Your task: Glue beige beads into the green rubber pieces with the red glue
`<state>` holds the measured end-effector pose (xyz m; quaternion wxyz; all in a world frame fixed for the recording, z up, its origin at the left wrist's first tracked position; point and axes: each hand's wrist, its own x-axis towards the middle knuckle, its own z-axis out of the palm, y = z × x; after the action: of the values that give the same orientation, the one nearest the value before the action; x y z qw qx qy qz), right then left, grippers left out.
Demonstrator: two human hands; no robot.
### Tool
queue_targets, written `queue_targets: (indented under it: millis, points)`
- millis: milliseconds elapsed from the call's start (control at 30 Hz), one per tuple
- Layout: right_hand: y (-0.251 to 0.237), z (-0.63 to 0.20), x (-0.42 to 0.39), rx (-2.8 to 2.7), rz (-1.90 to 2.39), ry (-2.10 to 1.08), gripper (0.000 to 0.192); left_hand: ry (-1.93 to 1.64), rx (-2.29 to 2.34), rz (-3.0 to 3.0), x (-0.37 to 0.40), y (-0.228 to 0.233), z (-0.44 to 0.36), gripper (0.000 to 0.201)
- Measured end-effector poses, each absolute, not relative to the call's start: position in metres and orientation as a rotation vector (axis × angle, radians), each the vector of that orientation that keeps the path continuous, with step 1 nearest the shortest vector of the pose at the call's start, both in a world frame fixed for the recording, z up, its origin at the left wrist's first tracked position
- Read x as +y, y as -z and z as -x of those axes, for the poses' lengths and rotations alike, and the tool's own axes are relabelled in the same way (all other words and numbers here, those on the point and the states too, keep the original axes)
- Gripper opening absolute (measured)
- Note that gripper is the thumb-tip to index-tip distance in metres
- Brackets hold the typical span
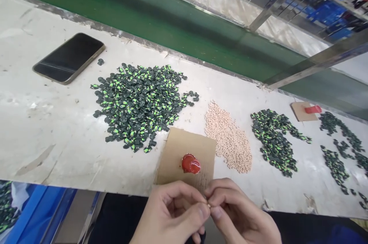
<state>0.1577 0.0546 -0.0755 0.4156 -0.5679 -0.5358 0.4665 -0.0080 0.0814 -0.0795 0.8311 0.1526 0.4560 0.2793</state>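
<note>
My left hand (169,213) and my right hand (238,213) meet at the table's near edge, fingertips pinched together on a tiny beige piece (209,205). Just beyond them lies a brown cardboard square (178,148) with a red blob (190,164) on it. A big heap of small black-and-green parts (138,102) lies behind the cardboard to the left. A pile of small beige pellets (230,140) lies to the right of it.
A black phone (69,57) lies face up at the far left. More black-and-green parts (273,140) spread to the right, near a second cardboard piece with a red item (312,109). A green conveyor belt (172,22) runs behind the white table (43,129).
</note>
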Motion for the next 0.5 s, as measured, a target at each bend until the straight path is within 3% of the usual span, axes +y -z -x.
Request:
queue_targets:
  millis: [133,300,500]
  points:
    - [0.084,-0.157,0.061,-1.369,1.563,-0.927,0.017,-0.763,1.127,-0.627,0.083,0.087,0.016,0.004]
    - [0.103,-0.155,0.07,-1.466,1.612,-0.728,0.018,-0.987,1.247,-1.17,0.092,0.104,0.029,0.021]
    - [0.108,-0.155,0.073,-1.597,1.566,-0.663,0.022,-0.927,1.303,-1.169,0.095,0.111,0.029,0.02]
